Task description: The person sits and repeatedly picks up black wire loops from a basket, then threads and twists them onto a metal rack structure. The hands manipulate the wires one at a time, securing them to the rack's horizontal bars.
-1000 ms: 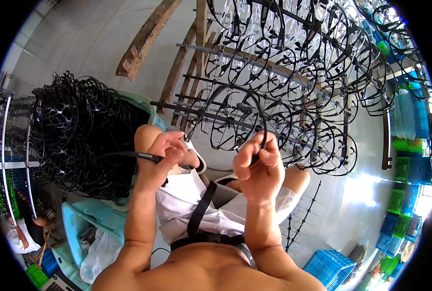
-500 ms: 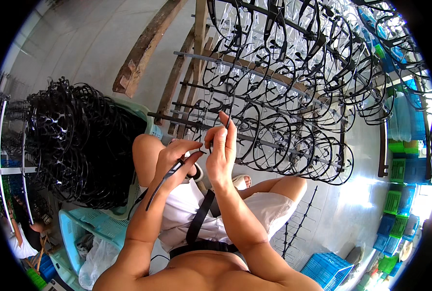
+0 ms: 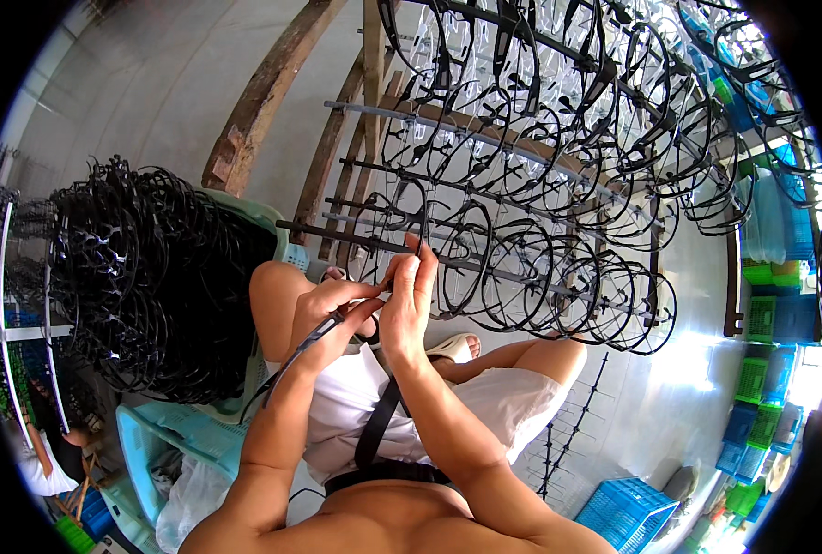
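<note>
A thin black curved frame (image 3: 323,328), like an eyeglass frame, is held in front of me between both hands. My left hand (image 3: 326,309) pinches it with thumb and fingers, and one dark arm of it trails back over my left wrist. My right hand (image 3: 405,309) is closed on its other side, thumb against fingers, with a thin black end rising past the fingertips. The fingertips of the two hands meet, hiding the middle of the frame. Just beyond my right hand, many similar black frames (image 3: 466,268) hang from rods on a rack.
To my left, a big heap of black frames (image 3: 166,286) fills a pale green basket (image 3: 291,249). A light blue crate (image 3: 185,429) with plastic bags sits nearer. Wooden posts (image 3: 268,102) support the rack. A blue basket (image 3: 623,512) stands at lower right. Another person (image 3: 51,462) is at far left.
My hands have drawn together, the left fingertips now touching the right hand. The right hand has moved slightly left and down. The frame's trailing arm lies closer along my left wrist.
</note>
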The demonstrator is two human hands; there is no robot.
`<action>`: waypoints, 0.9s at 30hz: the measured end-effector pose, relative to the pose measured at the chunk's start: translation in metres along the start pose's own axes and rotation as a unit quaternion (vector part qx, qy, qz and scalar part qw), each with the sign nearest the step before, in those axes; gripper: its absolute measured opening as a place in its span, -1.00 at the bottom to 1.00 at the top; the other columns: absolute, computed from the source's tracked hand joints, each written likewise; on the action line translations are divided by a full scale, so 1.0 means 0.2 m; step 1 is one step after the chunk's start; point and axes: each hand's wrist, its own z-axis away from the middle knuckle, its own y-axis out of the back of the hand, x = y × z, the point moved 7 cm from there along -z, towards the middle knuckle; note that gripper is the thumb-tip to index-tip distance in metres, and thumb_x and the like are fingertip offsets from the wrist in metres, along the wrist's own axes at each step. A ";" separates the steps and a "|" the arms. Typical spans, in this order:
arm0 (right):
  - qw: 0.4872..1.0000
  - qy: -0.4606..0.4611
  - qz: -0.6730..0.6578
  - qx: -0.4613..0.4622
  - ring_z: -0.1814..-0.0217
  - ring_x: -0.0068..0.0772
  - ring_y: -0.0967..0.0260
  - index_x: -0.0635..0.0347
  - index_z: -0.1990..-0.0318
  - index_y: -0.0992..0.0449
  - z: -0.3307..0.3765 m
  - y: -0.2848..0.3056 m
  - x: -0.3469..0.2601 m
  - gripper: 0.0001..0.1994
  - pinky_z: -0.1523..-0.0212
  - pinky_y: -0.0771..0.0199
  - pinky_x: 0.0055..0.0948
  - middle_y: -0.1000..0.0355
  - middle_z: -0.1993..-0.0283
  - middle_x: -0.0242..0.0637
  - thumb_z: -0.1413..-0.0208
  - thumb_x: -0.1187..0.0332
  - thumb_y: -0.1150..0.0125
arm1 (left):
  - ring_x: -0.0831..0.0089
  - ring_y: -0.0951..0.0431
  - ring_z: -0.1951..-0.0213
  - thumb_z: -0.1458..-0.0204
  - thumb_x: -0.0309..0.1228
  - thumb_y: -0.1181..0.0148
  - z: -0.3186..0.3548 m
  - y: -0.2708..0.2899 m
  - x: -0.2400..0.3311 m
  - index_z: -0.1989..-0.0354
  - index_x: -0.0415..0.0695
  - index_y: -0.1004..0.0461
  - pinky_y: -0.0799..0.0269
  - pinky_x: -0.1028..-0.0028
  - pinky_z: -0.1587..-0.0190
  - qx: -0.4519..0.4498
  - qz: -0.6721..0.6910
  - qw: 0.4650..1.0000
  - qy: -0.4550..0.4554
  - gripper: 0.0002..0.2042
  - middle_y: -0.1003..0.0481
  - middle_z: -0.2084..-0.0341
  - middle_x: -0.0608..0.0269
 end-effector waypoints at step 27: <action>0.983 -0.008 -0.183 -0.031 0.35 -0.69 -0.02 0.28 -0.23 -0.14 0.05 0.00 0.02 -0.57 0.29 -0.10 -0.71 -0.15 0.38 -0.50 -0.34 0.21 0.21 | 0.47 -0.53 0.47 0.15 -0.64 -0.28 -0.01 0.00 0.04 0.35 -0.27 -0.56 -0.40 0.57 0.41 0.047 0.005 0.997 -0.065 -0.85 -0.56 0.49 0.16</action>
